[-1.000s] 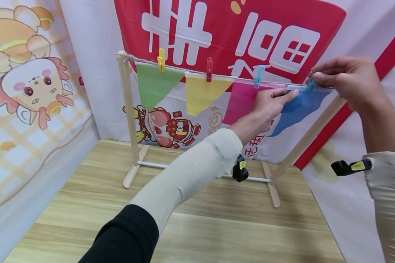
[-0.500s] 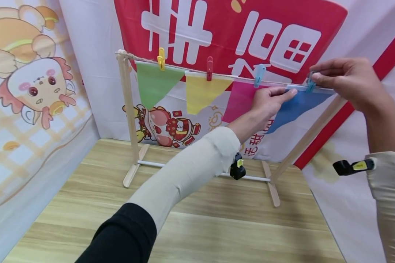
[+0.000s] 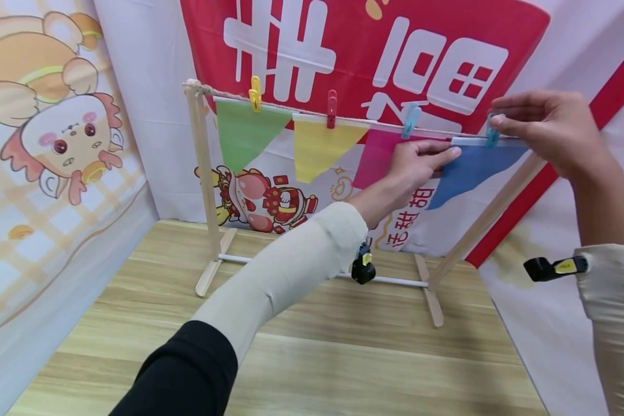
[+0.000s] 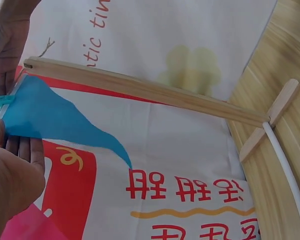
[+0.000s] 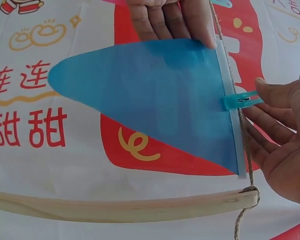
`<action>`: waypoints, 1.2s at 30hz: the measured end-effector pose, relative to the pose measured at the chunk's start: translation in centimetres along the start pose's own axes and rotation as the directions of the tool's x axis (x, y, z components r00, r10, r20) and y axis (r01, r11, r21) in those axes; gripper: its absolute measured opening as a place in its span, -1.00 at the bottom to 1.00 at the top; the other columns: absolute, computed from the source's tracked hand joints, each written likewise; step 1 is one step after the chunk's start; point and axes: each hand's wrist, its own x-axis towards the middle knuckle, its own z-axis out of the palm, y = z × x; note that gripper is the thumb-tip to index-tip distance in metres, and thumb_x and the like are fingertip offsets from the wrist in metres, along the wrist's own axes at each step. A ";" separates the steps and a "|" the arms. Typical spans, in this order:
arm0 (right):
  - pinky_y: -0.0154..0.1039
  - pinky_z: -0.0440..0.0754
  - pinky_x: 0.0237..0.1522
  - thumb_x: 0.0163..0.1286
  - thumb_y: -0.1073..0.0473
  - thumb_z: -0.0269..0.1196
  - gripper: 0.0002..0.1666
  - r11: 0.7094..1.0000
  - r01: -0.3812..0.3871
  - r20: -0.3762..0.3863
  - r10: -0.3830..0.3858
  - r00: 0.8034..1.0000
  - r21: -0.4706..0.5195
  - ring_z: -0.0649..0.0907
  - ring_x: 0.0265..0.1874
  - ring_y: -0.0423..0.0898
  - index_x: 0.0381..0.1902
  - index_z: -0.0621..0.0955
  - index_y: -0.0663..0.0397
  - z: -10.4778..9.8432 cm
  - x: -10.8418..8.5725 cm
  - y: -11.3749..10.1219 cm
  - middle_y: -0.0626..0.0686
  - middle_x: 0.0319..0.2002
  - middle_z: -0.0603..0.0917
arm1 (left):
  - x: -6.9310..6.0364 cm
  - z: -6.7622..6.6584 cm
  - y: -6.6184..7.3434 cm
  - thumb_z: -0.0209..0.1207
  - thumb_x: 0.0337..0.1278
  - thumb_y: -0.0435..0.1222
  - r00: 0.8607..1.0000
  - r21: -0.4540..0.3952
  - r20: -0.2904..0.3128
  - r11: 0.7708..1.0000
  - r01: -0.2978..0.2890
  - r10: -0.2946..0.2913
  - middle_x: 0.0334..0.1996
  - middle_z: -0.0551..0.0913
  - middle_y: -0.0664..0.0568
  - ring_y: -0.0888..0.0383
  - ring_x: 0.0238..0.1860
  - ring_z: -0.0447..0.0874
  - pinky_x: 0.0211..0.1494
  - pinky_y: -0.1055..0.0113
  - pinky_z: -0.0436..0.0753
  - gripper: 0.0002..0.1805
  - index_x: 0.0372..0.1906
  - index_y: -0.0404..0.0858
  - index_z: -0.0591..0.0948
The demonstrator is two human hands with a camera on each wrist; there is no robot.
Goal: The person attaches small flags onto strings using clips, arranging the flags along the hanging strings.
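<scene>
A blue pennant [image 3: 478,167] with a white top strip hangs at the right end of a twine line [image 5: 246,145]. My right hand [image 3: 556,127] pinches a light-blue clothespin [image 5: 240,100], whose jaws sit over the strip and the twine. My left hand [image 3: 413,164] is at the pennant's left edge, fingers extended; its thumb tip lies by the strip's corner, and the other fingertips are partly hidden at the edge. To the left hang a pink pennant [image 3: 377,156] with a blue clothespin [image 3: 410,120], a yellow one [image 3: 322,147] and a green one [image 3: 247,130].
Two wooden posts [image 3: 203,173] hold the line, joined low down by a white rod [image 3: 400,281]. Their flat feet [image 3: 215,266] stand on a wood-grain table [image 3: 343,358]. Close behind hangs a printed red and white cloth [image 3: 312,58]. A red clothespin [image 3: 332,108] and a yellow one [image 3: 255,94] clip the left pennants.
My left hand has drawn back a little to the left, off the blue pennant's face, and its left corner now shows. My right hand stays at the clothespin, which stands more upright.
</scene>
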 end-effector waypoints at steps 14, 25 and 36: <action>-0.60 0.67 0.16 0.52 -0.11 0.53 -0.31 0.996 0.083 -0.145 -0.076 0.987 0.042 0.68 -0.03 -0.59 0.54 0.68 -0.19 1.1 -0.9 -1.1 -0.22 0.41 0.78 | -0.1 -2.3 -1.2 0.47 0.51 -0.19 0.997 -0.052 0.071 0.998 0.016 -0.012 0.03 0.93 0.02 0.07 -0.02 0.98 0.15 0.22 0.92 -0.64 0.27 -0.19 0.82; -0.35 0.65 0.48 0.52 -0.07 0.53 -0.36 0.983 0.139 -0.249 -0.106 0.963 0.117 0.77 0.32 -0.29 0.51 0.71 -0.22 2.6 -1.9 -2.3 -0.20 0.40 0.79 | 0.0 -5.5 -2.3 0.50 0.47 -0.16 0.994 0.010 0.109 1.000 -0.012 0.010 0.13 0.89 0.06 0.15 -0.03 0.97 0.21 0.25 0.90 -0.57 0.33 -0.16 0.78; -0.31 0.61 0.54 0.58 -0.08 0.47 -0.40 0.988 0.152 -0.277 -0.139 0.951 0.027 0.70 0.48 -0.21 0.51 0.70 -0.23 2.8 -3.1 -3.2 -0.24 0.44 0.76 | 0.1 -9.7 -4.2 0.43 0.56 -0.13 0.981 0.086 0.191 0.996 0.011 -0.027 0.14 0.86 -0.04 0.00 0.14 0.92 0.35 0.15 0.86 -0.57 0.35 -0.20 0.72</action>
